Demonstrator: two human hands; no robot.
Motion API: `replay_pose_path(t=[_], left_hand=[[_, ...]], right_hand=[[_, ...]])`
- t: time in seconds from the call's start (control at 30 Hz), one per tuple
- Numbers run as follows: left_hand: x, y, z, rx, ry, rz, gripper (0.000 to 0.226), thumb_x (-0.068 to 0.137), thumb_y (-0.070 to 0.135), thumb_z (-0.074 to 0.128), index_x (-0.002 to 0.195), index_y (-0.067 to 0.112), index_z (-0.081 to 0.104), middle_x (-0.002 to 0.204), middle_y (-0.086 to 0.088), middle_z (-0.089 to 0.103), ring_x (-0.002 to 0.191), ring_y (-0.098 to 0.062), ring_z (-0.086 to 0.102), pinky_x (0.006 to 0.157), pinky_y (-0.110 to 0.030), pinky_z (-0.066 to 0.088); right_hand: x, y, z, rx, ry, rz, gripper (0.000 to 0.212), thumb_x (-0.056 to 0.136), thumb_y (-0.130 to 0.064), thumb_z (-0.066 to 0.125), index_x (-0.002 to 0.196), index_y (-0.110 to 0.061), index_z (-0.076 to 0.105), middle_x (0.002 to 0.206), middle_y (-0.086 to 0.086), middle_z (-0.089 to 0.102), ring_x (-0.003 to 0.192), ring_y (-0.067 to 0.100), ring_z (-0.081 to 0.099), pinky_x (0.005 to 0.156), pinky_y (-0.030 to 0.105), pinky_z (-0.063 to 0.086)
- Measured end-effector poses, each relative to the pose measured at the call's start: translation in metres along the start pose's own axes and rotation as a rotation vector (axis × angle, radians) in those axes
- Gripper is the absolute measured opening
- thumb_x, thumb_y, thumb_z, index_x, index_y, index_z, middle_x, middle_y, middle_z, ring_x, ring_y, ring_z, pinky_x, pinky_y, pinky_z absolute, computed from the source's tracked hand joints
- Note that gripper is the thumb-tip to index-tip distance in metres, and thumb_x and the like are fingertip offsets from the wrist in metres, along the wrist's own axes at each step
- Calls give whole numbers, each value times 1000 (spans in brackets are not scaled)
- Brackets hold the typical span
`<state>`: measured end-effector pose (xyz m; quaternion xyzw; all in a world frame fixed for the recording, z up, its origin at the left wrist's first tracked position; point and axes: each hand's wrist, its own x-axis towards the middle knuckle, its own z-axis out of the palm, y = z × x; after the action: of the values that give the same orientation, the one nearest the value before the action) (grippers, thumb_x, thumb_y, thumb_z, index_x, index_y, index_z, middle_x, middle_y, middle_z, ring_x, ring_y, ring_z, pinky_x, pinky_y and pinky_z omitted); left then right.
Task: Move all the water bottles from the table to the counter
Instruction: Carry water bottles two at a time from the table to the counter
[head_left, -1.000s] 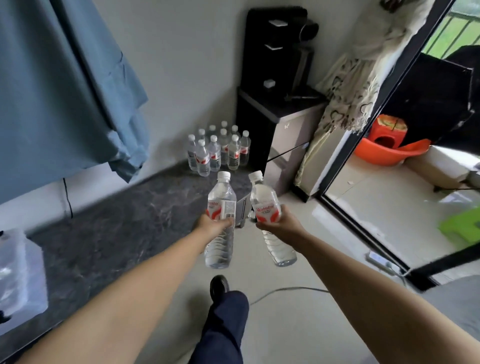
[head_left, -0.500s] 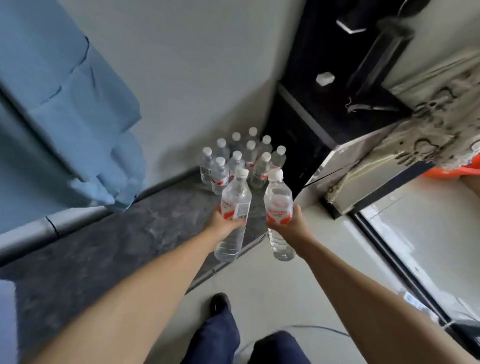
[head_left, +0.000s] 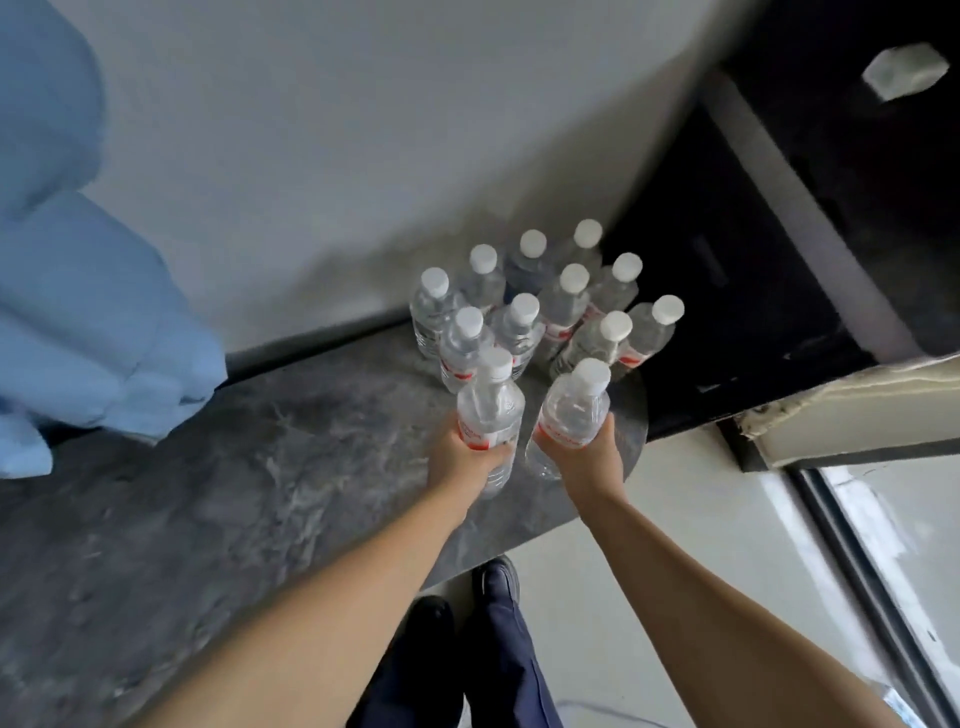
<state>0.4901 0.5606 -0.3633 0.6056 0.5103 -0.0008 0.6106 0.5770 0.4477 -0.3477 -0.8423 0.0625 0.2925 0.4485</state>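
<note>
Both hands had carried 2 bottles closer: left hand (head_left: 462, 457) gripped left bottle (head_left: 488, 410), right hand (head_left: 589, 460) gripped right bottle (head_left: 571, 410), above the surface (head_left: 260, 467) beside the far bottle cluster (head_left: 545, 306)

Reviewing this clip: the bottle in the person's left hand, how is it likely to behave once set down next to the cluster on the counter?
The bottle in the left hand looks full of water, so probably heavy for its size. Tall and narrow, it may tip if nudged. The clear thin plastic likely flexes slightly under the fingers. The standing bottles are close, so a bump could topple neighbours.

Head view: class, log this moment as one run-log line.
left hand: holds water bottle | right hand: holds second water bottle | both over grey counter | standing bottle cluster just ahead
</note>
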Motion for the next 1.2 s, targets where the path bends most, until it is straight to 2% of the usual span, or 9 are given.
replay_pose_path(t=[0.07, 0.23, 0.37, 0.53, 0.63, 0.73, 0.9, 1.03, 1.2], left_hand=[[23, 2, 16, -5, 21, 26, 46, 70, 10, 84, 110, 18, 62, 101, 0, 69, 92, -18, 64, 80, -25, 47], [58, -2, 43, -103, 122, 107, 50, 71, 5, 84, 109, 24, 58, 98, 8, 67, 85, -3, 62, 71, -2, 46], [67, -21, 59, -87, 230, 142, 64, 71, 16, 84, 126, 17, 52, 120, -7, 67, 110, -26, 65, 94, -37, 52], [63, -27, 70, 0, 245, 216, 64, 77, 3, 78, 131, -3, 43, 124, -19, 62, 110, -23, 58, 82, -12, 41], [63, -19, 66, -28, 210, 221, 61, 77, 5, 78, 127, 10, 45, 123, -14, 62, 113, -24, 59, 88, -19, 44], [60, -11, 60, -56, 145, 204, 57, 76, -2, 77, 119, 19, 46, 115, -4, 62, 103, -12, 59, 81, -2, 42], [35, 7, 38, -32, 26, 73, 77, 76, 1, 77, 140, 17, 36, 132, -3, 55, 117, -18, 56, 92, -30, 52], [-6, 41, 7, 105, -41, -2, 87, 83, 9, 73, 151, 15, 19, 140, -6, 47, 122, -22, 52, 86, -22, 49], [-60, 88, -29, 242, -74, 47, 72, 90, 8, 63, 150, 13, 23, 115, -2, 51, 73, 3, 41, 56, -2, 42]], right_hand=[[23, 1, 9, 14, -23, 7, 66, 79, -31, 77, 133, -27, 40, 105, -7, 56, 93, 18, 56, 64, 22, 42], [62, 1, 27, 64, -30, -33, 72, 80, -36, 76, 139, -37, 34, 112, -12, 54, 100, 12, 51, 81, 28, 39], [75, 7, 33, 54, -53, -66, 70, 85, -29, 73, 142, -34, 32, 128, -4, 59, 107, 11, 53, 87, 28, 41], [78, 10, 34, -33, -84, -80, 63, 91, -24, 63, 144, -30, 29, 135, 2, 58, 121, 25, 56, 97, 38, 47], [77, 4, 29, -88, -104, -78, 62, 91, -28, 63, 144, -25, 30, 136, 5, 57, 122, 27, 56, 98, 40, 47], [70, -1, 23, -114, -117, -52, 60, 91, -32, 63, 142, -19, 34, 137, 5, 56, 124, 27, 55, 96, 37, 46], [44, -13, 3, -208, -154, -42, 61, 92, -25, 61, 145, -15, 32, 143, 5, 51, 128, 25, 50, 92, 27, 39], [17, -49, -22, -264, -154, -85, 68, 87, -17, 62, 146, -16, 27, 141, 10, 48, 123, 29, 51, 92, 33, 43], [-10, -109, -52, -459, -193, -162, 76, 88, -20, 62, 150, -19, 18, 147, 16, 34, 127, 36, 45, 98, 47, 47]])
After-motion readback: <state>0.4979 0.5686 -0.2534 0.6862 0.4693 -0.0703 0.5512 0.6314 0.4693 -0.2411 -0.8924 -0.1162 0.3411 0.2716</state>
